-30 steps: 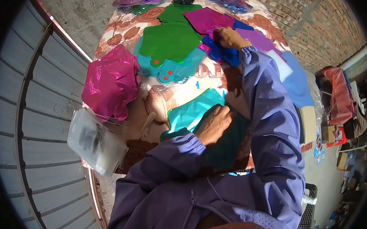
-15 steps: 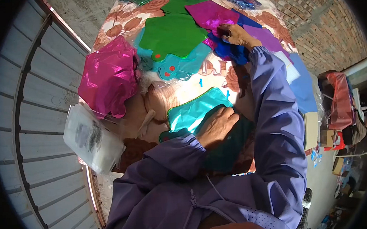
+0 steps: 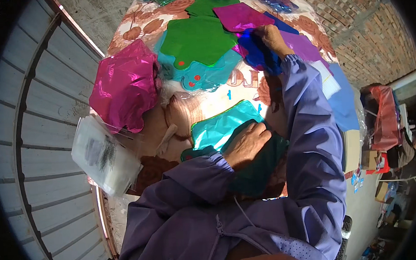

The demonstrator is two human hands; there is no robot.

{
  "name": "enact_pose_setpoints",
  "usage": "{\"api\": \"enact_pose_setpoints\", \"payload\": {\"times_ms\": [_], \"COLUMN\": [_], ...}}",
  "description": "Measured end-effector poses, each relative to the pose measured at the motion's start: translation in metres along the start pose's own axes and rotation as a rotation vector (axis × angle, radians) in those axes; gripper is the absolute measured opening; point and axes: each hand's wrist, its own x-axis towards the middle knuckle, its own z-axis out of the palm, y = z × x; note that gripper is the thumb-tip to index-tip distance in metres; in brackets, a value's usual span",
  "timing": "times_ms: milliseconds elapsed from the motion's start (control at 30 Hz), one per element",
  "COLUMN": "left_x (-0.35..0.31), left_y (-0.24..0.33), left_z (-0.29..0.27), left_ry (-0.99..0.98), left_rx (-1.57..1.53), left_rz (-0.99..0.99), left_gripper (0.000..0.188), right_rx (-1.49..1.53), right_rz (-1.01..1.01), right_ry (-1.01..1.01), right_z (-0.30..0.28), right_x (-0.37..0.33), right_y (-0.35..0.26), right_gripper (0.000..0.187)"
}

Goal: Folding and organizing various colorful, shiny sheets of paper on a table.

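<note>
My left hand lies on a stack of shiny teal foil pieces close to my body, fingers curled together against its surface. Much of that stack is in shadow. Farther off to the right, my right hand pinches the upper edge of a dark blue foil piece, its fingertips partly hidden. Beyond the blue piece lies a magenta foil piece, and a purple one is beside my right wrist. A flat green foil piece rests on pale teal ones with red dots.
A crumpled pink foil bundle and clear plastic sleeves sit on the left. Small blue clips lie on the floral tablecloth. At the right are a white card and a light blue sheet.
My right hand has turned and shifted slightly, lifting the edge of the blue foil piece, which now shows more of its surface. My left hand stays on the teal stack.
</note>
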Motion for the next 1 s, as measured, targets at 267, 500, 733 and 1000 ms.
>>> {"api": "enact_pose_setpoints", "payload": {"times_ms": [267,500,733,1000], "left_x": [-0.001,0.0,-0.004,-0.004], "left_y": [-0.001,-0.001,-0.006,-0.006], "left_z": [-0.002,-0.005,0.005,0.013], "left_ry": [-0.032,-0.066,-0.053,-0.01], "left_rx": [-0.041,-0.081,-0.112,-0.106], "left_rz": [0.002,-0.034,-0.069,-0.087], "left_gripper": [0.019,0.02,0.027,0.03], "right_rx": [-0.031,0.784,-0.063,-0.308], "right_rz": [0.159,0.551,0.247,0.199], "right_ry": [0.024,-0.203,-0.031,0.05], "right_z": [0.012,0.015,0.028,0.045], "right_x": [0.014,0.024,0.019,0.025], "right_y": [0.015,0.032,-0.003,-0.014], "right_gripper": [0.032,0.035,0.02,0.039]}}
